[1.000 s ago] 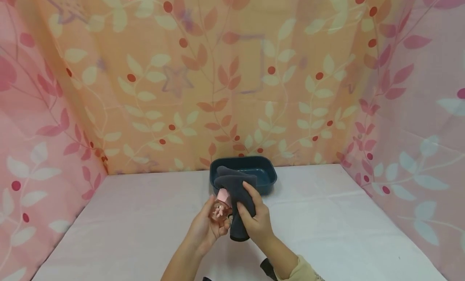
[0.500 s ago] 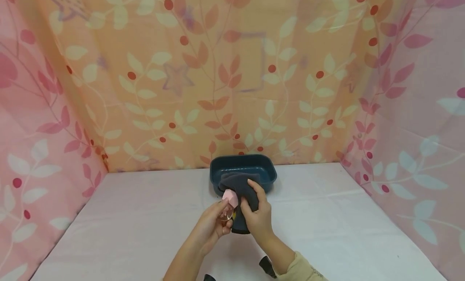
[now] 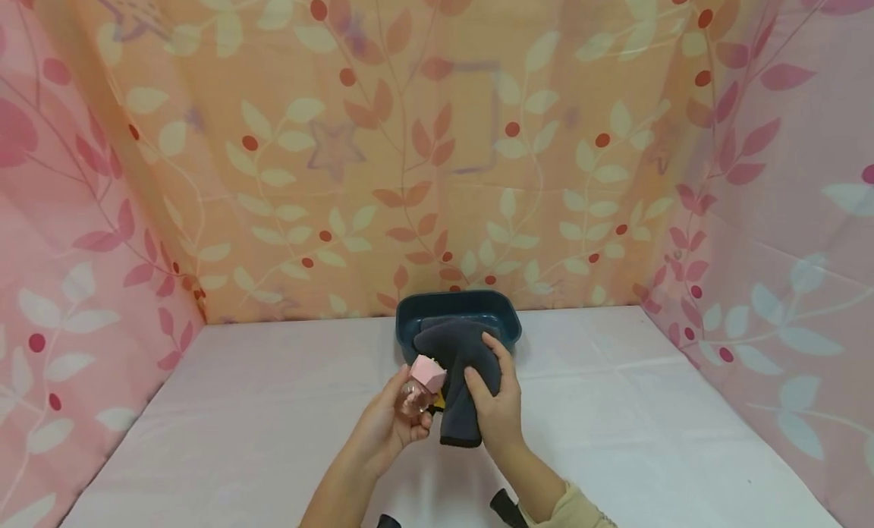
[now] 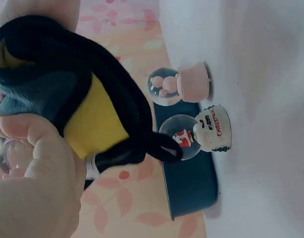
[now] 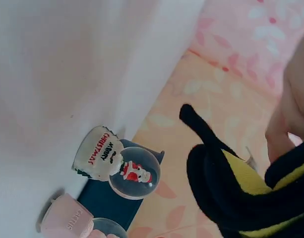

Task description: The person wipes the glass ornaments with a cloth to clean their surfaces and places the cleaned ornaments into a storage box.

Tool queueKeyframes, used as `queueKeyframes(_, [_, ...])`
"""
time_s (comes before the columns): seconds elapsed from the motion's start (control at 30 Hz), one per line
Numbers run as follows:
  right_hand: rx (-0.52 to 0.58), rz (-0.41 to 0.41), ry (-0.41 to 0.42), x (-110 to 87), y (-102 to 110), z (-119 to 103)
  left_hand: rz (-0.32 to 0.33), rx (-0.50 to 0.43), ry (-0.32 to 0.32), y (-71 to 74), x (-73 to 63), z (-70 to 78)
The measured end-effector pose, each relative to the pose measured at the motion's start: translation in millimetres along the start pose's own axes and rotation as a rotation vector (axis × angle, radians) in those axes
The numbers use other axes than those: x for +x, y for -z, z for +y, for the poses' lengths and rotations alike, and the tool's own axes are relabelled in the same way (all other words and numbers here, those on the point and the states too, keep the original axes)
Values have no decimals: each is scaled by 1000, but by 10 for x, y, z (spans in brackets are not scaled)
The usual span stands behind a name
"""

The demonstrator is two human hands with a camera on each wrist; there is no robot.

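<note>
Cloth (image 3: 464,369) and held globe (image 3: 421,388)

Backdrop (image 3: 410,133): leafy print. Table (image 3: 273,407): white. Tub (image 3: 403,337): dark teal, near the table's far edge. Cloth: dark, yellow-lined, gripped by the right hand (image 3: 501,410) above the table. Held globe: faceted pink base, clasped by the left hand (image 3: 385,429) just beside the cloth. Christmas globe (image 4: 205,134) and cactus globe (image 4: 186,85): upright on the table, before the tub.

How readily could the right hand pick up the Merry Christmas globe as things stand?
Probably no, not readily: the right hand grips the dark cloth, though the Merry Christmas globe stands uncovered on the table.
</note>
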State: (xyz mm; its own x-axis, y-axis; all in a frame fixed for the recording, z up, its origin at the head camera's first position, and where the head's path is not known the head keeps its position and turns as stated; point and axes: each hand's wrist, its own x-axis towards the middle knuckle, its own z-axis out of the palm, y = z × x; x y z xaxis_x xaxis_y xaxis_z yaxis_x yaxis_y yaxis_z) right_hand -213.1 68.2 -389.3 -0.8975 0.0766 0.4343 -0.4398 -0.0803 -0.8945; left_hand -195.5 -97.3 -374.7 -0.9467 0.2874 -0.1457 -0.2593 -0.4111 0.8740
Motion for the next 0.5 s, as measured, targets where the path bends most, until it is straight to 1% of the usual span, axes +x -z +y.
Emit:
queueKeyframes(0.07, [-84,-32,142,-51,-39,43,-8,-13,5,-13,-2,-6])
queueKeyframes(0.13, [-171,-48,296,-81,-83,89,-4,-10,6,-25,-2,-10])
queueKeyframes(0.17, [-217,-42,365,-86,-102,110,3,-2,7,-30,1,-12])
queueKeyframes(0.23, [-287,-13,468,-85,-133,142,19,15,11,-37,9,-16])
queueKeyframes(0.3, [-318,11,509,-70,-147,152,31,37,17,-42,19,-17])
queueKeyframes(0.37, [-314,23,509,-52,-149,150,35,50,25,-46,27,-16])
queueKeyframes(0.5, [-261,20,443,-15,-137,140,37,58,29,-56,39,-10])
